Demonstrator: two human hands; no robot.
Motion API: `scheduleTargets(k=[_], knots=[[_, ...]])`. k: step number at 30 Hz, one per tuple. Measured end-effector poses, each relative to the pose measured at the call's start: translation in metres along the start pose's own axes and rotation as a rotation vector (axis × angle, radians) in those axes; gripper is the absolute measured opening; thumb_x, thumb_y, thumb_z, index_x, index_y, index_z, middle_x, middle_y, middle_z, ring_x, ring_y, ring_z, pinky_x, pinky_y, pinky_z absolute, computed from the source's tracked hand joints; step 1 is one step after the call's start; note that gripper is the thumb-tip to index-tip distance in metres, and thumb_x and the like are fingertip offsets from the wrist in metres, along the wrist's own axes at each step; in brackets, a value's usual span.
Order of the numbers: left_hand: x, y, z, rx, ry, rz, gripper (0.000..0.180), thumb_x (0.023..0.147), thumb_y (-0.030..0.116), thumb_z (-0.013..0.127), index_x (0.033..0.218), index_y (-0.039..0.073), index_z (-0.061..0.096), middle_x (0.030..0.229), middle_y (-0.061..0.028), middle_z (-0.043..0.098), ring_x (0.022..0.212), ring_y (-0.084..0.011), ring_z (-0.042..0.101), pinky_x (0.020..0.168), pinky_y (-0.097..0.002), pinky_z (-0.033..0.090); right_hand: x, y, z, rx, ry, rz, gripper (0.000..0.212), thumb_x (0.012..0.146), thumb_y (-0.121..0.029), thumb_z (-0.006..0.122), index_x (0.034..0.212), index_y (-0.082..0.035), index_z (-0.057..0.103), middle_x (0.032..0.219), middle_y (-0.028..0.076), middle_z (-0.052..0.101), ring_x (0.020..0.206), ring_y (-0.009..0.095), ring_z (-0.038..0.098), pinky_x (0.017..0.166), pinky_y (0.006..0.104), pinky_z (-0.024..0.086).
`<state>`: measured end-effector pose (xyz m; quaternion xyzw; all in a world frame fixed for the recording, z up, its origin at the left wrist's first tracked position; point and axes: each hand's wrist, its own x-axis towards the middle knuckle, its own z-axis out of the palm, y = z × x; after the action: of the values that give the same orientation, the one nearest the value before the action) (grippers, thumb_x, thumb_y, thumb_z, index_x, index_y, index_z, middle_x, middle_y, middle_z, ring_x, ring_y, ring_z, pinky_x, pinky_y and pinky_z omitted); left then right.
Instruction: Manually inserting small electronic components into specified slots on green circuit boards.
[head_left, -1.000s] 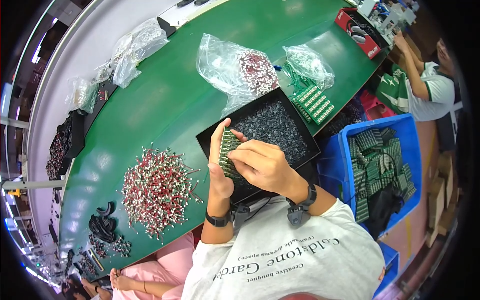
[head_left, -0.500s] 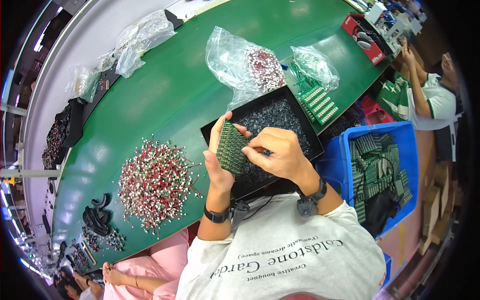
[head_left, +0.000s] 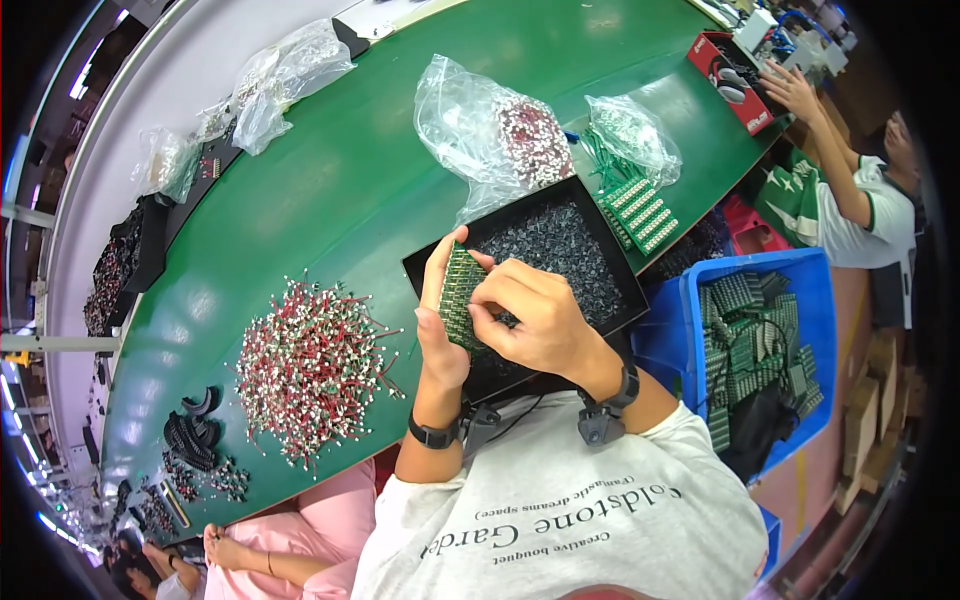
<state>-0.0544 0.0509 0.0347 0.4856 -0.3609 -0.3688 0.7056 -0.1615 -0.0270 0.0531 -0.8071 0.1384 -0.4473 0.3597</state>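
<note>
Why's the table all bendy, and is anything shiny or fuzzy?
Head view: the fisheye lens curves the green table; head view: pale glare shines on it, left of the wire pile; head view: details on the green board are too small to tell.

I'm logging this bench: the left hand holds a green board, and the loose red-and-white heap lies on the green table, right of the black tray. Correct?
Not quite: in the head view the loose red-and-white heap lies left of the black tray, not right. The rest holds: the left hand holds a green board, and the heap is on the green table.
</note>
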Motion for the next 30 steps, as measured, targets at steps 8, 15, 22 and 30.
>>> scheduleTargets(k=[8, 15, 22, 30], knots=[[-0.001, -0.01, -0.004, -0.144, 0.015, -0.005, 0.114, 0.084, 0.089, 0.031, 0.147, -0.005, 0.034, 0.116, -0.0164, 0.06, 0.104, -0.0251, 0.061, 0.094, -0.0374, 0.05, -0.002, 0.001, -0.018, -0.095, -0.082, 0.033, 0.015, 0.071, 0.003, 0.077, 0.08, -0.004, 0.068, 0.071, 0.008, 0.062, 0.061, 0.021, 0.064, 0.053, 0.0297, 0.049], [0.001, 0.0, -0.002, 0.021, 0.018, 0.015, 0.115, 0.084, 0.089, 0.029, 0.147, -0.007, 0.035, 0.119, -0.0143, 0.058, 0.108, -0.0203, 0.057, 0.098, -0.0321, 0.043, 0.006, 0.002, 0.002, -0.017, 0.024, -0.098, 0.019, 0.073, 0.007, 0.077, 0.089, -0.001, 0.07, 0.082, 0.01, 0.068, 0.07, 0.024, 0.069, 0.061, 0.0319, 0.056], [0.002, -0.007, -0.004, 0.075, -0.031, 0.024, 0.111, 0.084, 0.088, 0.033, 0.149, -0.003, 0.034, 0.117, -0.0119, 0.053, 0.102, -0.0176, 0.054, 0.091, -0.0312, 0.044, 0.005, 0.006, 0.006, -0.053, 0.064, -0.124, 0.02, 0.071, 0.008, 0.075, 0.087, -0.001, 0.068, 0.079, 0.011, 0.066, 0.067, 0.024, 0.067, 0.059, 0.0318, 0.054], [0.0, -0.003, -0.001, 0.005, -0.036, 0.006, 0.113, 0.083, 0.089, 0.032, 0.147, -0.003, 0.035, 0.116, -0.0117, 0.053, 0.106, -0.0192, 0.056, 0.092, -0.0326, 0.047, -0.001, 0.006, -0.008, 0.067, 0.062, -0.004, 0.019, 0.07, 0.007, 0.072, 0.085, -0.003, 0.066, 0.072, 0.007, 0.065, 0.059, 0.017, 0.065, 0.055, 0.0279, 0.053]])
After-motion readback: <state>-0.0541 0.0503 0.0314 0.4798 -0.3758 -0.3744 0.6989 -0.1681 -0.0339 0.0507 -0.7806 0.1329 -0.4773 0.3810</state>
